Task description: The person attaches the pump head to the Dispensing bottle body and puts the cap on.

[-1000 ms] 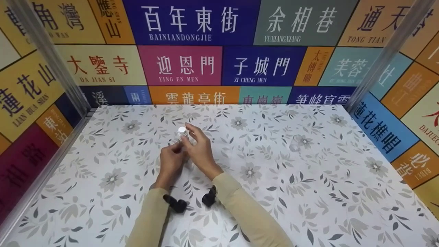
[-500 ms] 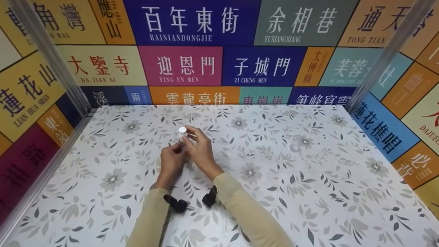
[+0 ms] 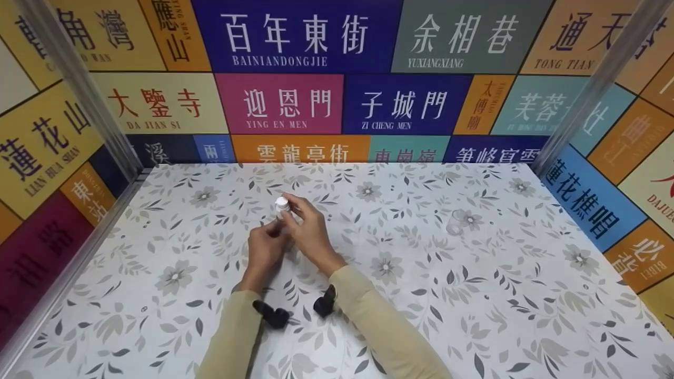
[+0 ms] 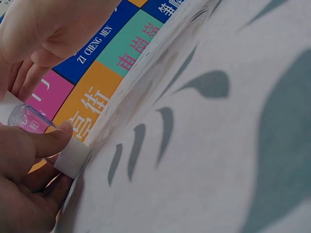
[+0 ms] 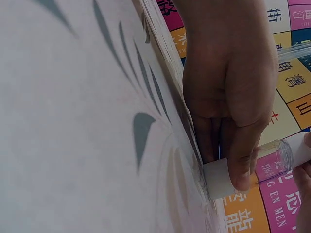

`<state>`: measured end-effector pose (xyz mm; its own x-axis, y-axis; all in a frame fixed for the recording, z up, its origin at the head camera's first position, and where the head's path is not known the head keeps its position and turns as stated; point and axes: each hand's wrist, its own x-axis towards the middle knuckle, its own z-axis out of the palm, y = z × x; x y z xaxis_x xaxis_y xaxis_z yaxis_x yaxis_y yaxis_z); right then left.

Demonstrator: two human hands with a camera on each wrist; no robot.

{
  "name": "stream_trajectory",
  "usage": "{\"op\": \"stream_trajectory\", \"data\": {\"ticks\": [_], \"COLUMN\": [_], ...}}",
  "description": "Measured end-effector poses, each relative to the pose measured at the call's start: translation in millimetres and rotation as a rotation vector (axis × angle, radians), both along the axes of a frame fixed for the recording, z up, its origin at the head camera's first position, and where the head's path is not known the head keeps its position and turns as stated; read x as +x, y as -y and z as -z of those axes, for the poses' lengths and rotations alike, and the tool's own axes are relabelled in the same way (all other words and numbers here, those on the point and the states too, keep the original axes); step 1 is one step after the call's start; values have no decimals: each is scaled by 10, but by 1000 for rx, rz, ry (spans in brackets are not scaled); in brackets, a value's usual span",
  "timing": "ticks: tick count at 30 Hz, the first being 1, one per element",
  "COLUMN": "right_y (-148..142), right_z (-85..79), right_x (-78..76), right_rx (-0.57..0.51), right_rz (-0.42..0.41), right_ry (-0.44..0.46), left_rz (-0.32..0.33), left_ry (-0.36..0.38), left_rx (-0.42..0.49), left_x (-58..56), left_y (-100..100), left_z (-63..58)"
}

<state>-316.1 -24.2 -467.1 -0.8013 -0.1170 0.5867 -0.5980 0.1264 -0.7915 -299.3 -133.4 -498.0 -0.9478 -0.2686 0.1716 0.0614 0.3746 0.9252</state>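
Observation:
A small clear bottle with a white top (image 3: 281, 202) and a white lower end (image 4: 73, 157) stands roughly upright, held by both hands. Low on the bottle, my left hand (image 3: 265, 246) pinches it, its thumb at the edge of the white lower end in the left wrist view. My right hand (image 3: 311, 230) holds the upper part between thumb and fingers. In the right wrist view the see-through middle (image 5: 269, 158) shows between the two hands. The lower end is at the tabletop; I cannot tell if it touches.
A transparent, cup-like cylinder (image 3: 455, 222) lies on the floral-patterned table (image 3: 384, 316) to the right. Colourful sign-printed panels (image 3: 279, 102) stand behind the table and along both sides. Both wrists carry small black cameras (image 3: 273, 315).
The head view has shifted slightly, so the scene sits a little lower. Both hands keep their grip on the bottle.

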Motion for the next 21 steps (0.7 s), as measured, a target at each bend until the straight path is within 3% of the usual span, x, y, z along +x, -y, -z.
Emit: {"op": "stream_trajectory", "data": {"ticks": [3,21], "right_y": [-9,-23], "right_z": [11,16], "right_x": [-2,-12], "right_rx": [2,0], "right_rz": [17,15], "right_ry": [-22,-16], "left_rz": [-9,19], "left_ry": [-26,52], "left_rx": [-43,101], "left_x": [-2,7], "left_y": [3,-8], "left_z": [9,-20]}}
